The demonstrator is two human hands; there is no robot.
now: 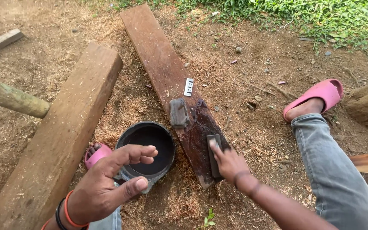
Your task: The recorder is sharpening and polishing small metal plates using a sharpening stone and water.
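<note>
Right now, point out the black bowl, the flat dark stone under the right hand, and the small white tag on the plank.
black bowl (167,138), head view, right rim.
flat dark stone (214,159), head view, its middle.
small white tag (188,87), head view, its centre.

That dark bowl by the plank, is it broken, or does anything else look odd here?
The round black bowl looks chipped: its near rim is ragged and uneven beside the left hand. The reddish-brown wooden plank is wet and dark only at its near end, where the right hand presses a flat dark block. Sawdust is scattered all round.
</note>
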